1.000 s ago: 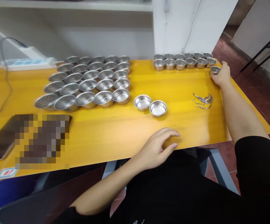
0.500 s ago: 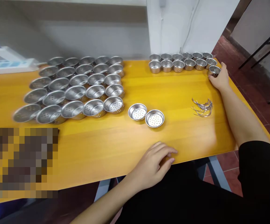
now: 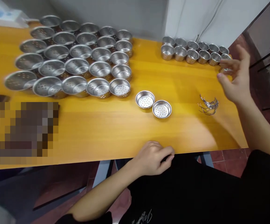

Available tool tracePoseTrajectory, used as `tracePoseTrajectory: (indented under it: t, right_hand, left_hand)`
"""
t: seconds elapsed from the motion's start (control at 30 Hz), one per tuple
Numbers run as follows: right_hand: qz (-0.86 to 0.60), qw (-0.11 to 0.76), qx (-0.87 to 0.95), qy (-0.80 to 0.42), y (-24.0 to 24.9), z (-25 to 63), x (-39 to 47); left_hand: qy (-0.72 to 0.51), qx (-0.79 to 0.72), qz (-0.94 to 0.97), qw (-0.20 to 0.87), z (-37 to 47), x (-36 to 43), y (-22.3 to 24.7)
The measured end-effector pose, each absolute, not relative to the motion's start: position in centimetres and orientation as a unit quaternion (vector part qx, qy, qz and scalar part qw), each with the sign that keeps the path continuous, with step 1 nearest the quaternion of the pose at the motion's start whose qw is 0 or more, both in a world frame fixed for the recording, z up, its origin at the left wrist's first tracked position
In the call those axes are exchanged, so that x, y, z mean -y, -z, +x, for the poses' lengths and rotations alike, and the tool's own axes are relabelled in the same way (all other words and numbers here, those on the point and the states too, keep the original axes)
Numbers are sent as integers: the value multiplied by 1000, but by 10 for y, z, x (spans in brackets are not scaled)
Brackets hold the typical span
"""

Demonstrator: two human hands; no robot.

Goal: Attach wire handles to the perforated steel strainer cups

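My right hand (image 3: pixel 237 76) is raised with fingers apart at the right end of the yellow table (image 3: pixel 90 133), holding nothing. Behind its fingers a small metal cup (image 3: pixel 225 71) stands partly hidden, at the end of two rows of small perforated cups (image 3: pixel 192 56). Curved thin metal wires (image 3: pixel 209 105) lie in a bunch left of my right wrist. My left hand (image 3: pixel 154 157) rests at the table's front edge, fingers curled and thumb near the index finger, with nothing seen in it. Beyond it, two shallow perforated bowls (image 3: pixel 145 99) (image 3: pixel 162 109) sit side by side.
Several rows of larger perforated metal bowls (image 3: pixel 76 67) fill the back left of the table. A pixelated dark item (image 3: pixel 27 130) lies at the front left. A white object (image 3: pixel 5 17) is at the far left corner. A wall runs behind the table.
My right hand has let go of the small cup at the row's end and lifted off it, fingers spread. My left hand's fingers have curled in more. The camera view has shifted.
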State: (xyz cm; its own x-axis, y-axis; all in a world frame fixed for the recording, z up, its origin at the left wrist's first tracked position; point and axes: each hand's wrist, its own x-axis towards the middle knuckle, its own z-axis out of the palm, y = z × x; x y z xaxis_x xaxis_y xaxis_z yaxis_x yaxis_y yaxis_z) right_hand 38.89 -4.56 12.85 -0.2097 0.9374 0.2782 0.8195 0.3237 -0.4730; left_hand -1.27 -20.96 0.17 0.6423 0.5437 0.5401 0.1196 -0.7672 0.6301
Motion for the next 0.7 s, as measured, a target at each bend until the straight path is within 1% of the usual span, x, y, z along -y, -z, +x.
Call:
tracePoseTrajectory:
  t: [0.1, 0.23, 0.33, 0.43, 0.53, 0.7]
  right_hand:
    - [-545, 280, 773, -162, -119, 323, 69]
    - [-487, 308, 785, -228, -80, 278, 81]
    - [-463, 326, 781, -263, -44, 276, 80]
    - [-469, 349, 751, -308, -19, 285, 74]
    - [-461, 355, 737, -344, -8, 292, 68]
    - [-435, 331, 760, -352, -1, 284, 61]
  left_hand:
    - [-366, -204, 867, 269, -9, 211, -1]
    - [-355, -227, 849, 319, -6, 214, 0]
    - [-355, -228, 835, 354, -6, 215, 2]
    - [-337, -214, 831, 387, -6, 214, 4]
    - [-311, -224, 832, 402, -7, 210, 5]
    - [-292, -220, 828, 424, -12, 203, -3]
